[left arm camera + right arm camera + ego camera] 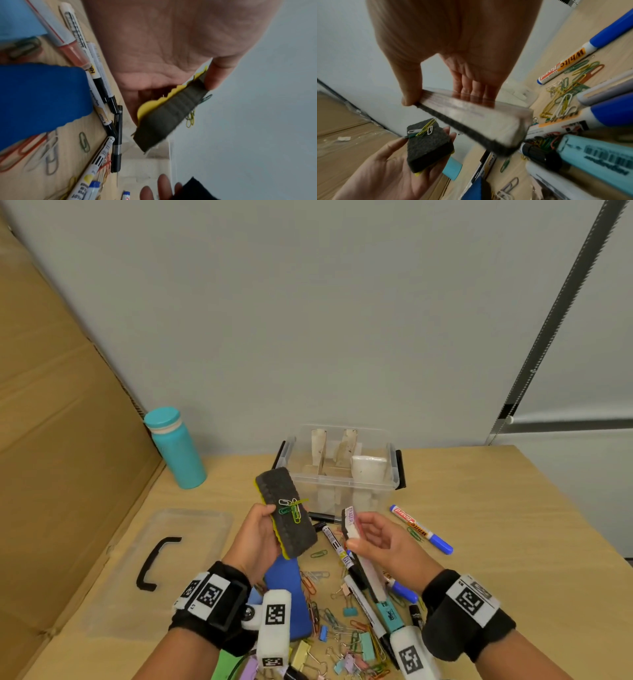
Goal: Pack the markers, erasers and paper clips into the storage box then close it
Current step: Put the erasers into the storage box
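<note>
Pale wood-grain tabletop set against a plain grey-white wall; brown cardboard sheets line the left side. A teal bottle stands upright near the cardboard. The clear storage box sits open at the back centre, with paper dividers inside; its clear lid with a black handle lies flat on the left, well apart from it.

Left hand: grip closed around a yellow-backed eraser, thumb on one long edge, fingers behind, dark felt face up. A few paper clips cling to the felt.

Right hand: grip narrow, thumb and fingers pinching a white eraser with a black felt strip, held above the tabletop, just in front of the box.

Below the hands a blue eraser, several markers and loose paper clips and binder clips lie scattered on the tabletop, outside the box.
</note>
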`<state>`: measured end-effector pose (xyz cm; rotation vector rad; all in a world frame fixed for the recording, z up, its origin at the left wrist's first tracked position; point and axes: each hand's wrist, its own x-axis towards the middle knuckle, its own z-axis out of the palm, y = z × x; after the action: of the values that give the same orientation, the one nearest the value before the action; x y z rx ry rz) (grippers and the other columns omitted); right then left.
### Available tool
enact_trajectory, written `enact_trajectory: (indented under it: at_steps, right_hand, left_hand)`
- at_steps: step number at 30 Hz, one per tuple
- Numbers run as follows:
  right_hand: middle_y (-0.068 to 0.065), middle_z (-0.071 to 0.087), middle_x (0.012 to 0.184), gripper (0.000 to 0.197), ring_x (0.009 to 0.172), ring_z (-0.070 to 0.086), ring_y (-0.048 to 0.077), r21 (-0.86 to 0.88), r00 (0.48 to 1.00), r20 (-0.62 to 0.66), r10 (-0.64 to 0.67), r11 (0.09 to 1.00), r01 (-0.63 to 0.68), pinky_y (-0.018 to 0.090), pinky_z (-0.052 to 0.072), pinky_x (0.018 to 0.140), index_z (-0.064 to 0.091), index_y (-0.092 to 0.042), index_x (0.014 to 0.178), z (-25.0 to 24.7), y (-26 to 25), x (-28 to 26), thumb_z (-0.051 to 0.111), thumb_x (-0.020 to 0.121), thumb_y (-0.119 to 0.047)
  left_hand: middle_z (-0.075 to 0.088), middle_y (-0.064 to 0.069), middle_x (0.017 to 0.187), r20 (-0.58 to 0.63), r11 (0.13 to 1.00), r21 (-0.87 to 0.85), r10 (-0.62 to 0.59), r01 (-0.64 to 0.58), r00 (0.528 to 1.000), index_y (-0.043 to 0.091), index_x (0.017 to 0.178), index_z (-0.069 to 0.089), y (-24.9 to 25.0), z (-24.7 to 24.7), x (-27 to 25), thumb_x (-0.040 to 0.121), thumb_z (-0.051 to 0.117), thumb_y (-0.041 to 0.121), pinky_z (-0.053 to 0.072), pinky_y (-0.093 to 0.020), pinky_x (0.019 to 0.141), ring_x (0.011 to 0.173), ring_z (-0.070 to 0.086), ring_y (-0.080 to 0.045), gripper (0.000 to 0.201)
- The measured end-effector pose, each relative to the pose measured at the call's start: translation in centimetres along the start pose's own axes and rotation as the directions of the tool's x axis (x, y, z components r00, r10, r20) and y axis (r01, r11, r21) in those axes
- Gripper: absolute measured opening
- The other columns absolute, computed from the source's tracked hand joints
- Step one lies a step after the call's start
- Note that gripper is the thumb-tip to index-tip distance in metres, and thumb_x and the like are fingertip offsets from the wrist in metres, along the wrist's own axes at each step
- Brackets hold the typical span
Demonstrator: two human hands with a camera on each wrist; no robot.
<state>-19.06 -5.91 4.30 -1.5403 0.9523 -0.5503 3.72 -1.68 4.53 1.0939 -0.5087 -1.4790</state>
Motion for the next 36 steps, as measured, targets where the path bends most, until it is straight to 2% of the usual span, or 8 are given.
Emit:
enact_trajectory:
  at_steps: [4, 8, 11, 19, 23, 27, 32, 36]
  right_hand:
    - [-0.017, 0.057, 0.116, 0.052, 0.103, 0.057, -0.011, -0.125, 0.998, 0.002, -0.066, 0.990, 0.066, 0.009, 0.048, 0.086, 0.041, -0.034, 0.125, 1.0, -0.8, 0.0, 0.071, 0.083, -0.024]
    - [-0.007, 0.057, 0.105, 0.058, 0.088, 0.063, 0.009, -0.358, 0.977, 0.029, -0.212, 0.910, 0.208, 0.028, 0.056, 0.080, 0.036, -0.033, 0.129, 2.1, -0.9, 0.0, 0.064, 0.079, -0.023]
    - [-0.015, 0.050, 0.113, 0.064, 0.098, 0.052, 0.006, -0.604, 0.933, 0.079, -0.351, 0.728, 0.325, 0.025, 0.049, 0.085, 0.032, -0.039, 0.132, 2.7, -1.0, -0.2, 0.058, 0.073, -0.037]
    - [-0.008, 0.045, 0.140, 0.075, 0.122, 0.046, 0.010, -0.667, 0.913, 0.228, -0.339, 0.629, 0.400, 0.029, 0.042, 0.101, 0.023, -0.028, 0.145, 4.1, -1.1, -0.4, 0.055, 0.077, -0.035]
    - [-0.003, 0.057, 0.116, 0.067, 0.099, 0.055, 0.014, -0.713, 0.930, 0.279, -0.241, 0.596, 0.368, 0.032, 0.050, 0.085, 0.028, -0.029, 0.139, 3.2, 0.1, -1.3, 0.055, 0.078, -0.036]
    - [-0.011, 0.050, 0.095, 0.052, 0.080, 0.048, 0.010, -0.704, 0.941, 0.252, -0.228, 0.624, 0.339, 0.027, 0.045, 0.069, 0.035, -0.030, 0.124, 2.9, 0.1, -1.1, 0.056, 0.078, -0.039]
    - [-0.007, 0.047, 0.134, 0.066, 0.119, 0.046, 0.009, -0.678, 0.913, 0.225, -0.341, 0.617, 0.398, 0.027, 0.042, 0.099, 0.032, -0.024, 0.138, 3.7, -0.6, -0.1, 0.052, 0.076, -0.040]
    - [-0.006, 0.044, 0.137, 0.063, 0.120, 0.046, 0.011, -0.699, 0.910, 0.238, -0.339, 0.591, 0.402, 0.031, 0.044, 0.098, 0.035, -0.022, 0.134, 4.4, -0.5, 0.1, 0.052, 0.075, -0.040]
  left_hand:
    - [0.053, -0.026, 0.131, 0.031, 1.000, 0.020, -0.020, 0.019, 0.999, -0.001, 0.135, 0.043, -0.2, 0.6, -0.1, 0.098, 0.019, 0.031, 0.040, -0.045, 0.100, 0.114, 0.053, -0.034, 0.056]
    - [0.057, -0.025, 0.126, 0.026, 0.996, 0.080, -0.045, 0.043, 0.999, 0.000, 0.132, 0.047, -0.5, 1.0, 0.0, 0.099, 0.019, 0.034, 0.046, -0.042, 0.094, 0.109, 0.056, -0.032, 0.055]
    - [0.056, -0.024, 0.130, 0.024, 0.991, 0.116, -0.067, 0.064, 0.997, 0.003, 0.132, 0.048, -0.7, 1.0, 0.1, 0.100, 0.019, 0.037, 0.052, -0.036, 0.087, 0.110, 0.058, -0.030, 0.056]
    - [0.063, -0.021, 0.117, 0.027, 0.984, 0.142, -0.115, 0.110, 0.993, 0.003, 0.128, 0.052, -1.7, 1.3, 0.2, 0.101, 0.022, 0.036, 0.052, -0.035, 0.081, 0.102, 0.062, -0.027, 0.052]
    - [0.067, -0.015, 0.104, -0.004, 0.991, 0.110, -0.079, 0.079, 0.997, 0.006, 0.121, 0.054, -1.9, 0.7, 0.2, 0.101, 0.023, 0.034, 0.057, -0.029, 0.070, 0.093, 0.064, -0.022, 0.047]
    - [0.066, -0.017, 0.110, -0.033, 0.992, 0.101, -0.073, 0.076, 0.997, 0.008, 0.120, 0.054, -2.1, 0.6, 0.0, 0.101, 0.025, 0.035, 0.053, -0.033, 0.077, 0.098, 0.063, -0.023, 0.044]
    - [0.070, -0.014, 0.107, -0.001, 0.992, 0.084, -0.096, 0.096, 0.995, 0.009, 0.117, 0.058, -2.4, 0.7, -0.4, 0.101, 0.024, 0.037, 0.050, -0.036, 0.081, 0.099, 0.064, -0.023, 0.047]
    - [0.064, -0.020, 0.121, -0.002, 0.995, 0.064, -0.078, 0.078, 0.997, 0.006, 0.124, 0.055, -1.9, 0.4, -0.6, 0.100, 0.024, 0.037, 0.050, -0.037, 0.083, 0.105, 0.062, -0.027, 0.050]
